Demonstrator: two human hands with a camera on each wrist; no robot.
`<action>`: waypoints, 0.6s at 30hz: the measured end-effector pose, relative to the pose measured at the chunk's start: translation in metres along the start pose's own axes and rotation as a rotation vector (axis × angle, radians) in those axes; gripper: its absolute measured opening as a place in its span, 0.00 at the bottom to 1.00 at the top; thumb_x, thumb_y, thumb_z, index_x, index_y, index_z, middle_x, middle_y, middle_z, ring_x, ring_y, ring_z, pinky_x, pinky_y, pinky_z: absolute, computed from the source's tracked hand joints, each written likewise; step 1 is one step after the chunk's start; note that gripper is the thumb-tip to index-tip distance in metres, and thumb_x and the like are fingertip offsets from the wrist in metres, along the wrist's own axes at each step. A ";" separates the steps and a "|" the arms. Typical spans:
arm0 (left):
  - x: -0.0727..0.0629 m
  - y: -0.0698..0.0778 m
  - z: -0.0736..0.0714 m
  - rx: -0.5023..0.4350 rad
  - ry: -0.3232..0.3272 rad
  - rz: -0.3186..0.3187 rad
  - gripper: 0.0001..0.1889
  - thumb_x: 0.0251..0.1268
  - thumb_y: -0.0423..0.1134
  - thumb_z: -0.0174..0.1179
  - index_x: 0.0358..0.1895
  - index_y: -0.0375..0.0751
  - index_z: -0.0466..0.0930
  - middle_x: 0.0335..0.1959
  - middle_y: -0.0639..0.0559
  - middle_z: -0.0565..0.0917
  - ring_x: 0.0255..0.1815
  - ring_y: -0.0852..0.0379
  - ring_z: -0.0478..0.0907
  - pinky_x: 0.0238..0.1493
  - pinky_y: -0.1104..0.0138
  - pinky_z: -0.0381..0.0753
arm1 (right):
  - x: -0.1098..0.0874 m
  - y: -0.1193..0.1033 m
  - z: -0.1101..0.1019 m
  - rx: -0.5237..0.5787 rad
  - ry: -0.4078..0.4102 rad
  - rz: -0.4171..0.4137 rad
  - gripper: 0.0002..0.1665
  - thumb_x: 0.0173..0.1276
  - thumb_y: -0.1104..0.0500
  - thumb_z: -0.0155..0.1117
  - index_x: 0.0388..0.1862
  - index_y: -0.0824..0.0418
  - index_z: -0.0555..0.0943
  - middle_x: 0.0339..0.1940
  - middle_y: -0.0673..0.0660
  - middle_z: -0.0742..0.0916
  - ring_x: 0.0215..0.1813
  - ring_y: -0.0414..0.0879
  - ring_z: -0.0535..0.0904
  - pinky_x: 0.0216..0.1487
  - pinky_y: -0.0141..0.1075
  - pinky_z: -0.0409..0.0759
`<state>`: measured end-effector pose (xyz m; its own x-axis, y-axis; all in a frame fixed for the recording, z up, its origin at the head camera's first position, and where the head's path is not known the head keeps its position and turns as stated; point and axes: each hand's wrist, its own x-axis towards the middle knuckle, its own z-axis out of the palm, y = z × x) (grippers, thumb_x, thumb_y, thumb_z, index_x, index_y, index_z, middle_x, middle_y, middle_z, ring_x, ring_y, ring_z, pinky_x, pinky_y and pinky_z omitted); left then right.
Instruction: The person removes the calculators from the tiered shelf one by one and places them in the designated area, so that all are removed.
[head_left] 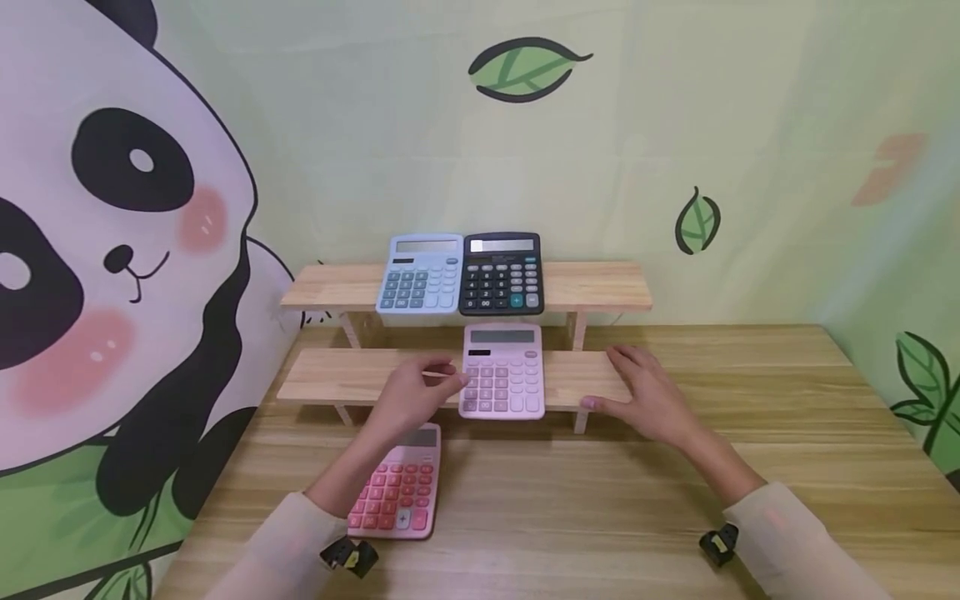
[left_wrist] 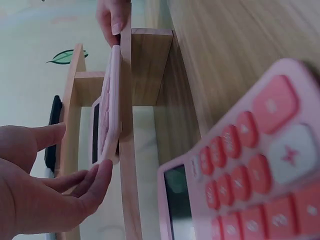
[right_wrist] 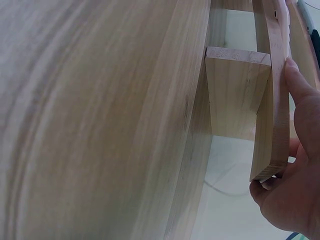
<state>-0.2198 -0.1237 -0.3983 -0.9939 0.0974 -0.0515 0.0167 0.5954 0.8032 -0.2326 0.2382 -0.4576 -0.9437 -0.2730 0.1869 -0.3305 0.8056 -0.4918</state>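
A pale pink calculator (head_left: 502, 375) leans face-up on the lower board of a two-tier wooden stand (head_left: 330, 375). My left hand (head_left: 420, 387) is at its left side, fingertips right at the calculator's edge; in the left wrist view the fingers (left_wrist: 97, 182) are loosely bent and apart from the thumb. At the right end of the lower board, my right hand (head_left: 648, 396) grips the wood, thumb along the front edge and fingers at the far side. The right wrist view shows a fingertip (right_wrist: 256, 192) hooked at the board's end corner.
On the upper board a light blue calculator (head_left: 422, 275) and a black calculator (head_left: 501, 275) stand side by side. A pink calculator with red keys (head_left: 408, 492) lies on the wooden table (head_left: 600, 517), partly hidden by my left forearm. Behind hangs a panda-and-leaf backdrop (head_left: 360, 150).
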 end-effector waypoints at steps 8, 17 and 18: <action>0.021 0.012 0.017 0.074 -0.024 -0.020 0.33 0.70 0.48 0.71 0.70 0.31 0.75 0.57 0.39 0.83 0.56 0.45 0.81 0.53 0.56 0.86 | -0.001 -0.001 -0.001 -0.005 -0.002 -0.002 0.60 0.68 0.33 0.73 0.79 0.76 0.65 0.79 0.76 0.67 0.80 0.72 0.60 0.77 0.66 0.62; 0.035 0.013 0.028 0.100 -0.044 -0.018 0.25 0.70 0.46 0.71 0.62 0.34 0.81 0.44 0.45 0.85 0.40 0.51 0.82 0.41 0.62 0.84 | -0.001 -0.001 0.000 -0.002 -0.003 0.002 0.60 0.68 0.33 0.73 0.79 0.76 0.65 0.79 0.75 0.68 0.80 0.72 0.59 0.77 0.66 0.62; 0.035 0.014 0.028 0.106 -0.039 -0.020 0.24 0.70 0.47 0.71 0.61 0.35 0.82 0.43 0.46 0.85 0.40 0.51 0.81 0.40 0.62 0.83 | -0.001 -0.001 0.000 -0.001 -0.003 0.001 0.60 0.68 0.33 0.73 0.79 0.76 0.65 0.79 0.75 0.68 0.80 0.72 0.59 0.77 0.67 0.62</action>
<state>-0.2514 -0.0895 -0.4058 -0.9892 0.1144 -0.0919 0.0102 0.6785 0.7345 -0.2317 0.2378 -0.4572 -0.9441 -0.2736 0.1836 -0.3292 0.8066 -0.4909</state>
